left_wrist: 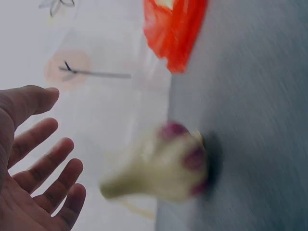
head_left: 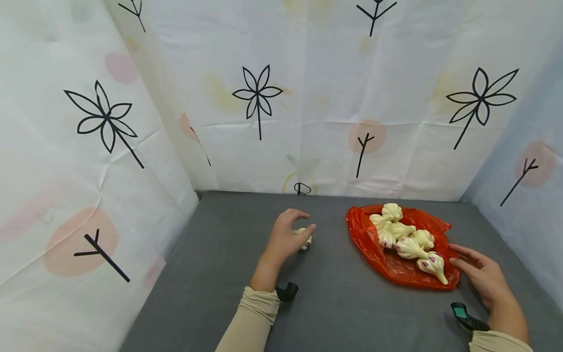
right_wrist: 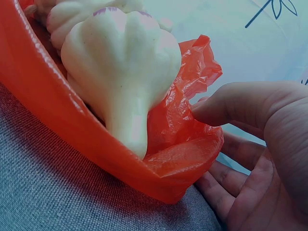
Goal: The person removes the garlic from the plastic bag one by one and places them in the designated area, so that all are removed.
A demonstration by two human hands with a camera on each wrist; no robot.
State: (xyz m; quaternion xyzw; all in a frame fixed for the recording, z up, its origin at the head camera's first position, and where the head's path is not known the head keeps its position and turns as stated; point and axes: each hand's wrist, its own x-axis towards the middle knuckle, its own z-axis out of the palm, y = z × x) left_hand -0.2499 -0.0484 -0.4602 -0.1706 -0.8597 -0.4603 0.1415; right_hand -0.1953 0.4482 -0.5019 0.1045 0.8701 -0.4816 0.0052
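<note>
A single garlic bulb [left_wrist: 163, 166], cream with purple patches, sits on the grey table, partly hidden behind my left hand [head_left: 285, 237] in the head view. That hand is beside the bulb with its fingers spread and nothing in its grasp; the left wrist view shows a gap between them. To the right lies a red plastic bag [head_left: 374, 259], its mouth spread wide around several garlic bulbs [head_left: 409, 248]. My right hand [head_left: 486, 278] holds the bag's right edge, thumb at the rim and fingers behind the plastic [right_wrist: 192, 163].
The grey tabletop [head_left: 211, 293] meets a patterned white cloth [head_left: 308, 151] at the back, and similar cloth walls rise at the left and right. Dark straps with small devices sit at the left wrist [head_left: 287, 292] and right wrist [head_left: 468, 318].
</note>
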